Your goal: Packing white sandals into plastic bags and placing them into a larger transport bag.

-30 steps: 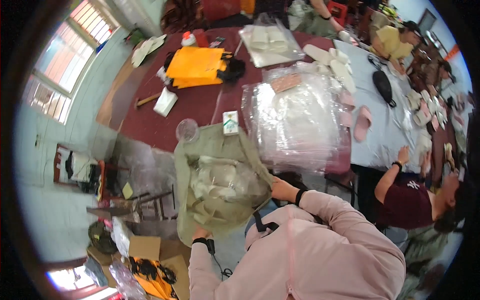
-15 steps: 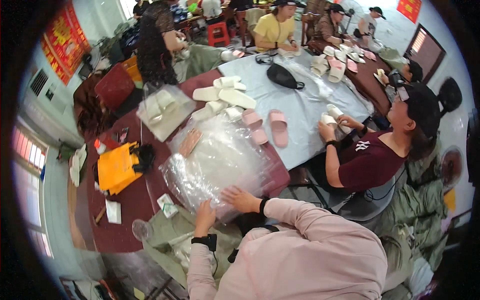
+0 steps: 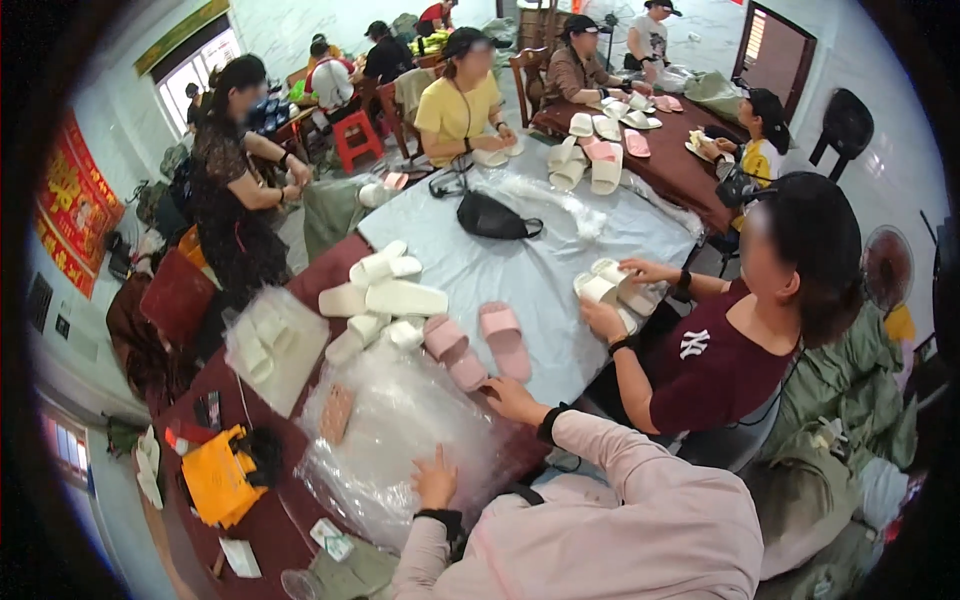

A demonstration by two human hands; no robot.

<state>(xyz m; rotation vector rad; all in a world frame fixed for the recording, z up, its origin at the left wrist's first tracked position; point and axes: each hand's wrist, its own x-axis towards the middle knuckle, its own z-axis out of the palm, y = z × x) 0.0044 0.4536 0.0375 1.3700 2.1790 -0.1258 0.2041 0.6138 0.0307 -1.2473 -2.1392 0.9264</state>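
Evenly bright indoors, daylight from a window (image 3: pixel 195 70) at upper left and an open doorway (image 3: pixel 770 50) at upper right. Soft, faint shadows. White glare on the crumpled clear plastic bags (image 3: pixel 400 440). Strong fisheye bending toward a black rim. Slight softness overall, more at the edges

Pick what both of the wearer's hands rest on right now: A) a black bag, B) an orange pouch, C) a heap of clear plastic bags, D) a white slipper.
C: the left hand and right hand both lie flat on the heap of clear plastic bags, beside the pink slippers.
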